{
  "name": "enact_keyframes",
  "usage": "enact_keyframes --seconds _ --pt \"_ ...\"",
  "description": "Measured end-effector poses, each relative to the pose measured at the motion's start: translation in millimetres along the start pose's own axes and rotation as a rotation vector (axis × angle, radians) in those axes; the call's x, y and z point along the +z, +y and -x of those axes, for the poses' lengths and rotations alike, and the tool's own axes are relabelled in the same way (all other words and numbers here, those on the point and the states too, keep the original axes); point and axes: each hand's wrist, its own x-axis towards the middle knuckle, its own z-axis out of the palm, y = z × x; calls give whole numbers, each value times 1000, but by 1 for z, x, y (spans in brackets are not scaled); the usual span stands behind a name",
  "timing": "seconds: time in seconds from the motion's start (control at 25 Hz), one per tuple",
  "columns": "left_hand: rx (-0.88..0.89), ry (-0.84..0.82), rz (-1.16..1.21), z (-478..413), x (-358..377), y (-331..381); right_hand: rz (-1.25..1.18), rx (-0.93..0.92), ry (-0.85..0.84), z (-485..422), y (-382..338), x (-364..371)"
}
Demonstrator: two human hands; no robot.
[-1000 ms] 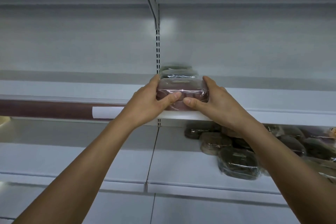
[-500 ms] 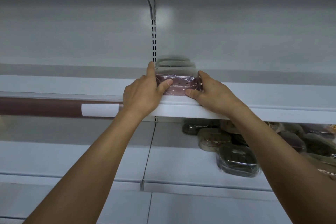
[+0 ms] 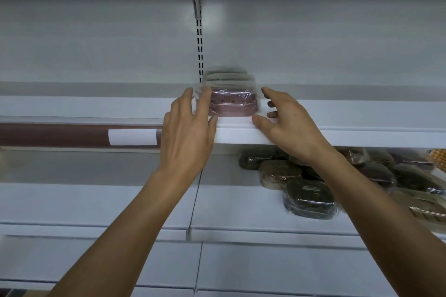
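mauve wrapped box | clear film, on shelf | left hand fingers straight, touching it | right hand fingers spread, beside

The light is cool, flat and rather dim, with one soft patch of glare on the white metal back panel and thin glints on the clear film round the mauve oval wrapped box. The stack of grey wrapped boxes behind it is smeared out of focus, and the left hand blurs at its fingertips. The white upper shelf shades the dark wrapped boxes below, and the shelf lines bow toward the picture's edges.
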Motion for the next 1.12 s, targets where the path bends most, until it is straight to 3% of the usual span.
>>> enact_keyframes --seconds 0.2,0.36,0.88,1.12 --pt "107 118 103 37 -6 24 -365 -19 -74 30 -3 -8" --pt "221 52 241 62 15 50 -470 -55 -152 61 7 -17" --pt "188 -520 235 93 128 84 85 191 -327 117 137 -31" --pt "193 -725 178 97 168 108 190 244 -449 130 193 -28"
